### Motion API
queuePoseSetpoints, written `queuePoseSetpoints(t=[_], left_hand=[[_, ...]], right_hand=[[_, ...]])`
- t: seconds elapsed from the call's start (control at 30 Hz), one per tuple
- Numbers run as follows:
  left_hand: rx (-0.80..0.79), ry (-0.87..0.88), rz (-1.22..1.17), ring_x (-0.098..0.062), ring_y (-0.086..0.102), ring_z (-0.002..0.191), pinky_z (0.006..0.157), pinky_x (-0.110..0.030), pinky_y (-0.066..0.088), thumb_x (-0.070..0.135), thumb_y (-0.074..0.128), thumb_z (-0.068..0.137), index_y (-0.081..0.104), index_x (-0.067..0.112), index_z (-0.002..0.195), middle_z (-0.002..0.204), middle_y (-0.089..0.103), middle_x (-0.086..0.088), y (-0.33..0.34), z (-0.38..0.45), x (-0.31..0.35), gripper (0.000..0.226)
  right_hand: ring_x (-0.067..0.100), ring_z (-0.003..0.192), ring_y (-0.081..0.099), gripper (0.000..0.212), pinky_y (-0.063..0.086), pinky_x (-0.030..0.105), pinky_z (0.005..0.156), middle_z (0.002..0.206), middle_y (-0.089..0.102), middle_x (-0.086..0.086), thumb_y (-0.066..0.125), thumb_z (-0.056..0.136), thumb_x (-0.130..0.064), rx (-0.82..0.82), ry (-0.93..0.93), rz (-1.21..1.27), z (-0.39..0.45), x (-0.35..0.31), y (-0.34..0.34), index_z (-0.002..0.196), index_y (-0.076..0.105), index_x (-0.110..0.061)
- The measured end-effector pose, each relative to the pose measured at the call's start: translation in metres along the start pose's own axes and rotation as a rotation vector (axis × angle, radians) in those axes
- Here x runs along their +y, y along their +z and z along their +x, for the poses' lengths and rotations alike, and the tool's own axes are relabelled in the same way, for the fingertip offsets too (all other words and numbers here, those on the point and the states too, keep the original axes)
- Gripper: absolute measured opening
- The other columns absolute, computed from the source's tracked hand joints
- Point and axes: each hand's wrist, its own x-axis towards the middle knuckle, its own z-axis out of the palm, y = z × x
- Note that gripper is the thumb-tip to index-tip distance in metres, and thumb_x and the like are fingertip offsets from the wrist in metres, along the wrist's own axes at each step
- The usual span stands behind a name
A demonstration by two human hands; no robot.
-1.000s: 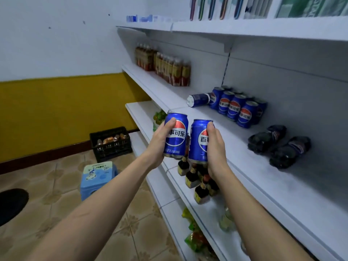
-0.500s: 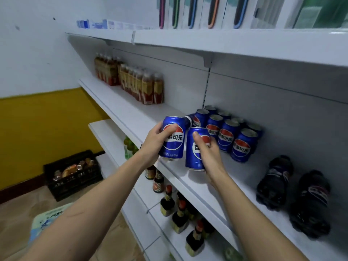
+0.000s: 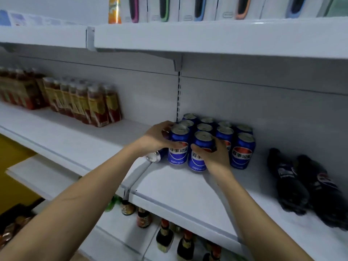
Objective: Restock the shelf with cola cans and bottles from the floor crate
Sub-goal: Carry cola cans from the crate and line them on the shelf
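The left hand (image 3: 154, 137) wrapped one upright cola can (image 3: 178, 146), and the right hand (image 3: 214, 157) gripped its neighbour (image 3: 198, 153), both standing on the shelf (image 3: 178, 187). A tipped can (image 3: 155, 156) lay beneath the left wrist. Stocked cans (image 3: 243, 149) crowded behind; dark cola bottles (image 3: 288, 183) lay well apart, rightward.

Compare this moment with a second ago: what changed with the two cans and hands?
Both cans went from mid-air, in front of the shelf, onto it: the left can and right can now stand at the front of the can group. The left hand and right hand keep their grip. The toppled can and lying bottles are unchanged.
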Motion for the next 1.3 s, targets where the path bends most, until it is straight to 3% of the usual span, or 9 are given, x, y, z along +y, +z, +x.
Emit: queuePoseSetpoints(t=[0.2,0.4,0.5,0.63,0.8,0.93,1.03,1.1,1.3], left_hand=[[-0.135,0.049,0.04,0.024,0.057,0.075,0.063,0.001,0.043,0.025,0.09,0.072,0.056,0.036,0.114,0.095,0.061,0.03,0.0,0.026,-0.015,0.055],[-0.128,0.046,-0.031,0.004,0.064,0.099,0.09,-0.024,0.054,0.024,0.092,0.067,0.061,0.036,0.115,0.108,0.07,0.015,0.0,0.039,-0.033,0.058],[-0.131,0.058,-0.04,0.007,0.063,0.1,0.089,-0.023,0.052,0.023,0.092,0.067,0.061,0.04,0.11,0.108,0.069,0.02,-0.002,0.039,-0.038,0.056],[-0.162,0.058,-0.032,0.001,0.064,0.104,0.088,-0.022,0.054,0.022,0.091,0.069,0.058,0.033,0.119,0.112,0.068,0.015,-0.004,0.041,-0.037,0.061],[-0.212,0.098,0.082,0.001,0.062,0.107,0.097,-0.026,0.051,0.029,0.091,0.07,0.049,0.03,0.135,0.12,0.062,0.018,-0.008,0.041,-0.03,0.078],[-0.084,0.161,0.083,-0.007,0.058,0.111,0.086,-0.014,0.045,0.029,0.088,0.073,0.046,0.028,0.14,0.124,0.058,0.015,-0.008,0.04,-0.018,0.079],[0.123,0.236,0.069,-0.009,0.052,0.112,0.077,-0.005,0.035,0.038,0.08,0.081,0.051,0.025,0.139,0.127,0.054,0.007,-0.001,0.042,-0.003,0.066],[0.168,0.307,0.032,-0.01,0.052,0.116,0.086,-0.014,0.039,0.047,0.074,0.085,0.054,0.026,0.135,0.13,0.056,0.007,0.01,0.041,0.01,0.058],[0.031,0.386,-0.042,-0.012,0.048,0.125,0.105,-0.033,0.042,0.051,0.055,0.097,0.054,0.029,0.138,0.142,0.052,0.006,0.071,0.027,0.067,0.047]], right_hand=[[0.002,0.1,0.062,0.067,0.049,0.008,0.074,0.122,0.064,-0.009,0.089,0.072,-0.019,0.111,0.003,-0.022,0.002,0.01,0.008,0.131,0.056,-0.019],[0.008,0.106,0.064,0.067,0.054,0.029,0.09,0.115,0.065,-0.013,0.09,0.069,-0.02,0.211,-0.006,-0.038,0.006,0.018,0.015,0.126,0.055,-0.022],[0.006,0.105,0.065,0.065,0.055,0.034,0.094,0.114,0.066,-0.013,0.09,0.07,-0.019,0.21,-0.029,-0.062,0.006,0.02,0.018,0.125,0.055,-0.019],[0.008,0.108,0.063,0.063,0.053,0.029,0.093,0.12,0.064,-0.009,0.088,0.073,-0.017,0.186,-0.046,-0.091,0.004,0.018,0.017,0.124,0.052,-0.022],[-0.002,0.1,0.057,0.063,0.042,0.001,0.076,0.114,0.057,-0.016,0.084,0.077,-0.009,0.136,-0.049,-0.19,-0.001,0.011,0.014,0.127,0.046,-0.022],[0.007,0.116,0.053,0.076,0.043,0.023,0.094,0.128,0.054,-0.011,0.083,0.079,-0.016,0.084,-0.016,-0.253,-0.005,0.003,0.01,0.142,0.041,-0.017],[0.013,0.122,0.057,0.07,0.048,0.029,0.097,0.134,0.058,-0.005,0.081,0.082,-0.024,0.105,-0.021,-0.267,-0.007,-0.005,0.003,0.14,0.043,-0.015],[0.014,0.123,0.057,0.069,0.049,0.031,0.099,0.136,0.058,-0.003,0.079,0.084,-0.029,0.125,-0.036,-0.273,-0.013,-0.016,-0.004,0.142,0.042,-0.016],[0.015,0.111,0.06,0.026,0.05,0.035,0.098,0.114,0.06,-0.01,0.068,0.093,-0.029,0.197,-0.051,-0.345,-0.042,-0.048,-0.058,0.111,0.049,-0.032]])
